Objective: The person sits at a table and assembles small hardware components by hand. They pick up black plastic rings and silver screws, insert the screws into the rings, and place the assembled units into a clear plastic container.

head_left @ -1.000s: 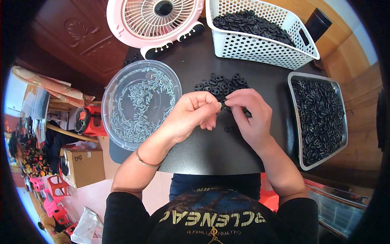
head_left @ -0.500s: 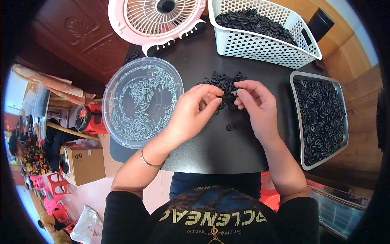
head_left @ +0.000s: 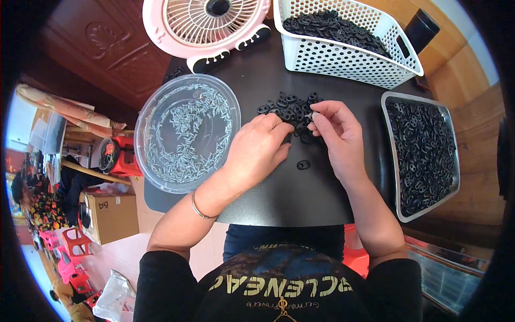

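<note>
On the dark table lies a loose pile of small black two-holed plastic pieces (head_left: 292, 110). My left hand (head_left: 260, 142) is palm down at the pile's near left side, fingers curled in among the pieces; its fingertips are partly hidden. My right hand (head_left: 340, 131), at the pile's right, pinches a small silver pin (head_left: 309, 115) between thumb and forefinger. One black piece (head_left: 303, 165) rests apart, nearer to me. Left of my left hand stands a transparent round plastic tub (head_left: 140, 134) with many similar silver pins (head_left: 188, 121) spread over its bottom.
A white perforated basket (head_left: 343, 59) heaped with black pieces stands at the back right. The metal tray (head_left: 394, 161) on the right is full of them too. A pink fan (head_left: 155, 27) sits behind the tub, and a black cylinder (head_left: 421, 29) beyond the basket.
My left hand has turned palm down and lowered onto the pile, its thumb no longer stretched toward the right hand. My right hand has shifted slightly, still pinching.
</note>
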Demonstrator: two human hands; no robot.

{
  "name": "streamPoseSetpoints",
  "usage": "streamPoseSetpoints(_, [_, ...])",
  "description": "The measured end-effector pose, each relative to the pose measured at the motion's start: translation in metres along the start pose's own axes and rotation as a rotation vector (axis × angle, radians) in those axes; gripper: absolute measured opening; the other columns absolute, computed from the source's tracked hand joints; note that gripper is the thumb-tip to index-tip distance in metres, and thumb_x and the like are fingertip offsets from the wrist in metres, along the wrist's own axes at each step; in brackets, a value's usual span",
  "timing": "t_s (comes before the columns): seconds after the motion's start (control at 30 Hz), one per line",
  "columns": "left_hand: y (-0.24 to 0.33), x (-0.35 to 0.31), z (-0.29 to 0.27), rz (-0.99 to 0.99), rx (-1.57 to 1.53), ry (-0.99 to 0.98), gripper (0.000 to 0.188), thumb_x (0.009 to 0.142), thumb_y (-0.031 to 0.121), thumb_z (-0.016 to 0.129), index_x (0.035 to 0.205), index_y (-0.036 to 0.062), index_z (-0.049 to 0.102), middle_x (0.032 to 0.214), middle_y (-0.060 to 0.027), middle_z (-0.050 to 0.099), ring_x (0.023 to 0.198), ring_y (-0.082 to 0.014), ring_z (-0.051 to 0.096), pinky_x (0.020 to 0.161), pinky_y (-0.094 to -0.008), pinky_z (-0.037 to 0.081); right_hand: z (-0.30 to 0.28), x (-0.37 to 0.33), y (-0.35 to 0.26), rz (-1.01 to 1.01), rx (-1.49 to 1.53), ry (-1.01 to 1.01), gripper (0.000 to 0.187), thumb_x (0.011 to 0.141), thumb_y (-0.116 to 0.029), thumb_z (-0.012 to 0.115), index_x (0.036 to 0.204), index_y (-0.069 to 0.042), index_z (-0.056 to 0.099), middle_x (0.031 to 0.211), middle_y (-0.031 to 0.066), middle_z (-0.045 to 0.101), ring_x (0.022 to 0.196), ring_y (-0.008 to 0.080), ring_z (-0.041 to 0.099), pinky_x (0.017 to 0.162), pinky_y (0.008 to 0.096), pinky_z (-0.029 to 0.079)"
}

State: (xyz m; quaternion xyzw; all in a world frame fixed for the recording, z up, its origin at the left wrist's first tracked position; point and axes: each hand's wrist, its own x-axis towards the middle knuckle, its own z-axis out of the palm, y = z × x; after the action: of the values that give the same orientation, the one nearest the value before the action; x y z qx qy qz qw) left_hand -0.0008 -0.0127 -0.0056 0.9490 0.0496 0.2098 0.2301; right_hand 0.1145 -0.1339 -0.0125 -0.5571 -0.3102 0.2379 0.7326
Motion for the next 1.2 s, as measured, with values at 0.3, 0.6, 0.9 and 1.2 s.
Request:
streamPoseSetpoints(0.3, [-0.007, -0.001, 0.0, -0.019, -0.105, 0.051, 0.026, 0.062, 0.0, 0.064, 0.088, 0.0016, 0.058, 0.076, -0.0116, 0.053, 0.069, -0.0252, 0.056, 0.062, -0.0319, 0.046, -0.001, -0.001, 0.003, 0.095, -0.248, -0.099, 0.011, 0.08, -0.007, 0.058, 0.089, -0.001, 0.056, 0.072, 0.0018, 0.056, 0.061, 0.0064, 0.053, 0.055, 0.0191, 0.044])
streamPoseSetpoints(0.6, [-0.002, 0.001, -0.007, -0.334, -0.814, 0.096, 0.016, 0.076, -0.004, 0.058, 0.092, -0.0021, 0.057, 0.084, -0.0044, 0.058, 0.077, -0.0094, 0.058, 0.068, -0.0209, 0.047, 0.003, -0.003, -0.004, 0.114, -0.174, -0.105, 0.012, 0.08, -0.005, 0.057, 0.092, -0.001, 0.058, 0.076, 0.0031, 0.058, 0.066, 0.0073, 0.056, 0.06, 0.0202, 0.046])
streamPoseSetpoints(0.9, [-0.005, 0.004, -0.009, -0.385, -1.194, 0.036, 0.027, 0.081, -0.003, 0.054, 0.108, -0.0029, 0.053, 0.091, -0.0062, 0.06, 0.083, -0.0088, 0.058, 0.075, -0.0198, 0.047, 0.002, -0.003, -0.003, 0.065, -0.062, -0.122, 0.016, 0.081, 0.0, 0.053, 0.096, 0.001, 0.058, 0.088, 0.0053, 0.059, 0.077, 0.01, 0.058, 0.07, 0.0218, 0.048])
streamPoseSetpoints(1.2, [-0.006, 0.003, -0.008, -0.393, -1.231, 0.067, 0.023, 0.081, -0.001, 0.055, 0.103, -0.0024, 0.052, 0.084, -0.0032, 0.058, 0.076, -0.0076, 0.057, 0.07, -0.0198, 0.048, 0.002, -0.004, -0.006, 0.082, -0.032, -0.144, 0.02, 0.079, 0.003, 0.056, 0.098, 0.002, 0.053, 0.087, 0.0068, 0.058, 0.08, 0.0104, 0.058, 0.073, 0.0223, 0.047])
